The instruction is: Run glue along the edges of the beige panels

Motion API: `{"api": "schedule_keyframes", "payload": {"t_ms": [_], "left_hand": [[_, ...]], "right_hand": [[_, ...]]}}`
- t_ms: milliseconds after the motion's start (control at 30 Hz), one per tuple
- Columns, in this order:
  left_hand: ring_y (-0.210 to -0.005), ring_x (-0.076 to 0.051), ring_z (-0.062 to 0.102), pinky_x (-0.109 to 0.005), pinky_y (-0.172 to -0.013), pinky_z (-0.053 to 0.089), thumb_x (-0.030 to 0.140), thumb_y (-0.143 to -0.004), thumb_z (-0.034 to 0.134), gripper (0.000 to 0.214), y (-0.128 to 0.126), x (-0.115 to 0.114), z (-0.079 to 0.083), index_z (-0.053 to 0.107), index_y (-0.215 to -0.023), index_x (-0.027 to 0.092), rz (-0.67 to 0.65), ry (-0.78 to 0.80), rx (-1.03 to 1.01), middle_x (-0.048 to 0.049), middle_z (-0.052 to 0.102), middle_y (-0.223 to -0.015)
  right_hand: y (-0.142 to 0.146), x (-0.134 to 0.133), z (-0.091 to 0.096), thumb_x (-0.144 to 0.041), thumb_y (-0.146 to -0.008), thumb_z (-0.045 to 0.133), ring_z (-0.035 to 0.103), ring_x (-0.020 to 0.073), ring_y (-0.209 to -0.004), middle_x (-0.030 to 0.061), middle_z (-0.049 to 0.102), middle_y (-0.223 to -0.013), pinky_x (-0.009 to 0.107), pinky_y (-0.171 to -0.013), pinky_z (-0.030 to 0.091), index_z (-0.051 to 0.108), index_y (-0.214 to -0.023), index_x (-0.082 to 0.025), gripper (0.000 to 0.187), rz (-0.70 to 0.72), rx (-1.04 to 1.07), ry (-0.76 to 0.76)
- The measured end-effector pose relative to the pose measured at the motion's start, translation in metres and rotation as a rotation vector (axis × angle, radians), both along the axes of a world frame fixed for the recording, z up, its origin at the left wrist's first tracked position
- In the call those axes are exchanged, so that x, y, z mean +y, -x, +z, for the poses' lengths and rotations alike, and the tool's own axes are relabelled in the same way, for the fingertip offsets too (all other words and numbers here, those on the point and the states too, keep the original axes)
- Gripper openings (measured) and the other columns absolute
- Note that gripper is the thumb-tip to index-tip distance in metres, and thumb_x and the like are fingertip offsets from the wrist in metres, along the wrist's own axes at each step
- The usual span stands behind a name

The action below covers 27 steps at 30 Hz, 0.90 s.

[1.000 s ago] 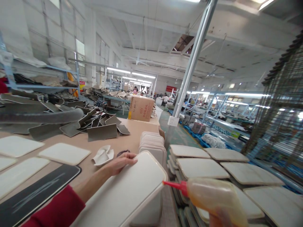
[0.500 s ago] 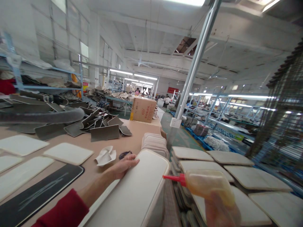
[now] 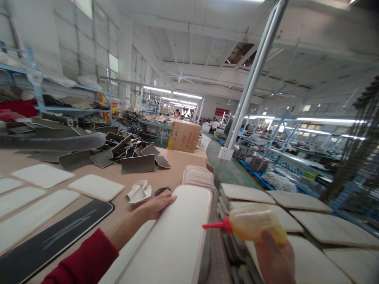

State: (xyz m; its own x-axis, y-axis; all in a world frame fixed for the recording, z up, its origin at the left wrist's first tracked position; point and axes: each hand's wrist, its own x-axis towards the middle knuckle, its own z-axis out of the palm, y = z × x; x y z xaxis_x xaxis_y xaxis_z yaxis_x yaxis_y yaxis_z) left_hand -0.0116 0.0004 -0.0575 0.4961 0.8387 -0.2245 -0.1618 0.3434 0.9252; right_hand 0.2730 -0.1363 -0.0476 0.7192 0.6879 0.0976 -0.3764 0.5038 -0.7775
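My left hand point(image 3: 158, 204) grips the far left corner of a cream rectangular panel point(image 3: 177, 240), which it holds tilted up off the tan table point(image 3: 166, 169). My right hand point(image 3: 275, 262) is wrapped round a yellowish squeeze bottle point(image 3: 254, 227) with a red nozzle. The nozzle tip sits at the panel's right edge. A stack of similar cream panels point(image 3: 199, 177) stands just beyond the held one.
Cream panels point(image 3: 96, 186) and a black sheet point(image 3: 56, 234) lie on the table's left. Grey pieces point(image 3: 118, 152) are heaped further back, by a cardboard box point(image 3: 185, 137). Racks of cream panels point(image 3: 299, 201) fill the right. A crumpled white piece point(image 3: 139, 192) lies near my left hand.
The held panel has tipped up, so it looks narrower now. The bottle has risen slightly and its nozzle stays at the panel's right edge. The view has shifted a little.
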Motion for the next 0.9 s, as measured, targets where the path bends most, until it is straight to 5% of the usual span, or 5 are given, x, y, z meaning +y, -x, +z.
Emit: {"api": "schedule_keyframes", "payload": {"t_ms": [167,500,700,900], "left_hand": [[-0.069,-0.017,0.064,-0.034,-0.072,0.052,0.048,-0.048,0.085,0.056,0.002,-0.007,-0.006,0.052,-0.08,0.017,0.014,0.056,0.007,-0.0011,0.067,-0.07],[-0.067,-0.021,0.066,-0.032,-0.073,0.053,0.036,-0.056,0.079,0.038,0.008,-0.037,-0.059,0.061,-0.078,0.011,-0.081,0.312,-0.042,-0.01,0.072,-0.073],[-0.067,-0.02,0.067,-0.029,-0.07,0.053,0.026,-0.075,0.062,0.02,0.01,-0.043,-0.053,0.061,-0.085,0.009,0.011,0.368,-0.098,-0.0107,0.072,-0.074],[-0.074,-0.021,0.068,-0.029,-0.073,0.052,0.035,-0.071,0.072,0.031,0.016,-0.05,-0.038,0.063,-0.086,0.01,-0.064,0.318,-0.152,-0.0099,0.072,-0.076]], "right_hand": [[0.001,-0.004,-0.001,-0.033,-0.029,0.09,0.058,0.0144,-0.058,0.0037,0.064,-0.063,0.022,-0.057,0.053,0.065,-0.071,-0.014,0.052,0.082,-0.045,0.038],[-0.008,-0.016,-0.021,-0.033,-0.033,0.09,0.055,0.0137,-0.053,0.0054,0.062,-0.06,0.019,-0.046,0.046,0.066,-0.067,-0.014,0.046,0.192,-0.097,0.117],[-0.001,-0.013,-0.022,-0.037,-0.039,0.088,0.06,0.0184,-0.057,0.0085,0.067,-0.066,0.025,-0.051,0.051,0.066,-0.074,-0.014,0.047,0.206,-0.056,0.126],[-0.004,-0.012,-0.025,-0.038,-0.042,0.087,0.059,0.0181,-0.056,0.0081,0.067,-0.067,0.025,-0.05,0.051,0.067,-0.074,-0.013,0.045,0.209,-0.096,0.118]]}}
